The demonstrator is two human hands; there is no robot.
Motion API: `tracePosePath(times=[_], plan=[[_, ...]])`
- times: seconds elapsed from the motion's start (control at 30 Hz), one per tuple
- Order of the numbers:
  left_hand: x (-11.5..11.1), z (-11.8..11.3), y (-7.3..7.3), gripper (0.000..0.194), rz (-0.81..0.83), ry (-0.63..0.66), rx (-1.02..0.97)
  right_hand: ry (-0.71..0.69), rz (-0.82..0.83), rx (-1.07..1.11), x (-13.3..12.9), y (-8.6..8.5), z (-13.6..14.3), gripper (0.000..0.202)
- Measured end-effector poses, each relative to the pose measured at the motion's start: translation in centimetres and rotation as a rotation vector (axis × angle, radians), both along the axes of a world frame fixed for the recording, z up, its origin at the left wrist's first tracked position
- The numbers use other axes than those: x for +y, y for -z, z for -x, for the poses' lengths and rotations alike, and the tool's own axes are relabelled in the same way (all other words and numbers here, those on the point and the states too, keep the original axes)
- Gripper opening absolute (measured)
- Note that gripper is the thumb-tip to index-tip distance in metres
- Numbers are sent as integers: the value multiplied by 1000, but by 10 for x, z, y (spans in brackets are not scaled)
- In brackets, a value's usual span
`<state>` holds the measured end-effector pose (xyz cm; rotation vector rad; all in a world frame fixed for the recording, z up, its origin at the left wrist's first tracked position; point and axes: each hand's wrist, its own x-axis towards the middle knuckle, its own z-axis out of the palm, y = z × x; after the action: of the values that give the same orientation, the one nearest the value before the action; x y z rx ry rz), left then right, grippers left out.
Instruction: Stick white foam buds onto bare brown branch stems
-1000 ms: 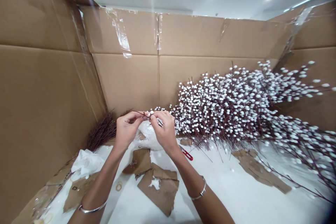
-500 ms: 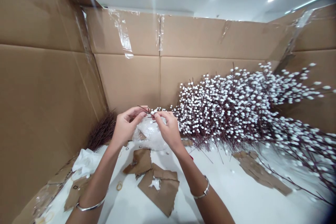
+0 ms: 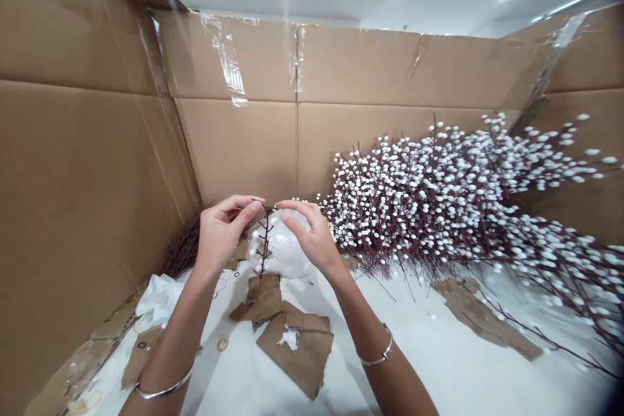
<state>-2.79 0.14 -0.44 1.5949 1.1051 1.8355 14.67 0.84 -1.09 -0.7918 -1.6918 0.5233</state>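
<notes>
My left hand [image 3: 221, 231] pinches the top of a dark brown twig [image 3: 264, 244] between thumb and fingers. The twig hangs down with a few small white buds along it. Just to the right, my right hand [image 3: 312, 237] is apart from the twig, its thumb and fingers spread. Behind and below the hands lies a clear plastic bag [image 3: 290, 253] holding something white. A large heap of branches with white buds [image 3: 414, 195] lies to the right of my right hand.
Tall cardboard walls [image 3: 234, 149] stand at the back and sides. Torn cardboard pieces [image 3: 305, 354] lie on the white surface [image 3: 404, 351]. Bare brown stems [image 3: 182, 247] and a crumpled white sheet [image 3: 158, 299] are at the left, near a rubber band [image 3: 222, 343].
The twig has swung from between both hands to hanging down from my left hand. My right hand has let go and opened. My left hand has moved slightly left.
</notes>
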Motion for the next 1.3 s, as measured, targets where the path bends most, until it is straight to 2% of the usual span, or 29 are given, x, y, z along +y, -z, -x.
tracePosePath(times=[0.13, 0.27, 0.37, 0.43, 0.53, 0.57, 0.67, 0.73, 0.83, 0.9, 1.0, 1.1, 1.2, 1.3], plan=[[-4, -3, -1, 22, 6, 12, 6, -124, -57, -49, 0, 2, 3, 10], [-2, -2, -2, 26, 27, 93, 47, -130, -70, -6, 3, 4, 3, 7], [16, 7, 9, 37, 80, 137, 124, -90, -29, 49, 5, 3, -1, 10], [36, 15, 26, 40, 125, 82, 262, -65, 0, 91, 6, 2, -4, 13], [68, 27, 64, 33, 338, 18, 739, -49, 9, 147, 7, 1, -6, 16], [77, 29, 77, 27, 391, 6, 801, -43, 7, 158, 7, 0, -7, 17], [95, 33, 113, 14, 466, 18, 879, -23, -2, 165, 7, 0, -7, 18], [102, 32, 131, 10, 493, 39, 905, -16, -15, 159, 7, 1, -6, 18], [108, 27, 149, 9, 529, 69, 926, -2, -39, 145, 6, 1, -5, 17], [110, 24, 156, 17, 547, 91, 930, 9, -49, 131, 4, 1, -3, 16], [110, 22, 159, 21, 540, 110, 891, 18, -51, 108, 2, 1, -1, 15], [107, 23, 148, 14, 482, 78, 783, 20, -39, 106, 2, 1, -1, 15], [102, 23, 122, 8, 388, 14, 624, 13, -24, 106, 2, 2, 0, 16], [87, 16, 84, 27, 285, 7, 446, 17, -13, 92, 2, 3, 1, 16]])
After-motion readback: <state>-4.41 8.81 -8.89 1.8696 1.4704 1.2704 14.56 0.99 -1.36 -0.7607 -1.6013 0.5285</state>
